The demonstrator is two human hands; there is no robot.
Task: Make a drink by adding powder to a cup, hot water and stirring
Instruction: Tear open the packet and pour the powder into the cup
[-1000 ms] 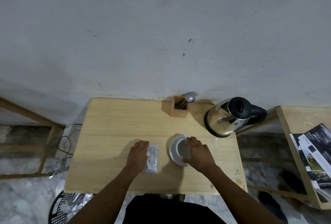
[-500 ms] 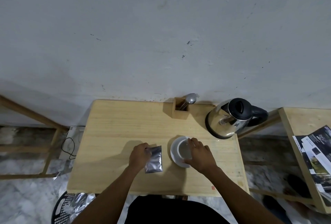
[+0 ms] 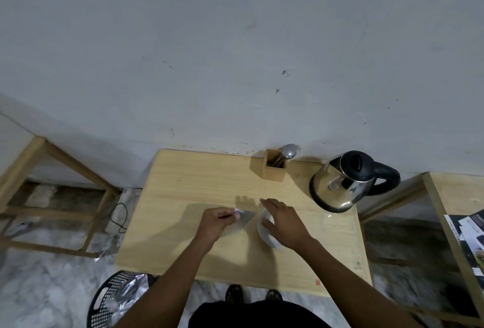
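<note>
My left hand (image 3: pixel 215 223) pinches a silvery powder sachet (image 3: pixel 242 219) and holds it lifted above the wooden table (image 3: pixel 188 186), its top edge near my fingertips. My right hand (image 3: pixel 284 219) hovers flat over the white cup (image 3: pixel 267 236), fingers spread toward the sachet, and hides most of the cup. A steel kettle (image 3: pixel 337 186) with a black lid and handle stands at the table's back right. A wooden holder (image 3: pixel 273 171) with a spoon (image 3: pixel 288 152) in it stands at the back edge.
A grey wall rises right behind the table. A black perforated basket (image 3: pixel 115 299) with foil wrappers sits on the floor at the lower left. A second wooden table with printed booklets (image 3: pixel 468 236) is on the right. A wooden frame (image 3: pixel 52 186) stands to the left.
My left hand has picked the sachet off the table and raised it. My right hand has left the cup's side and moved over it toward the sachet. The view has tilted.
</note>
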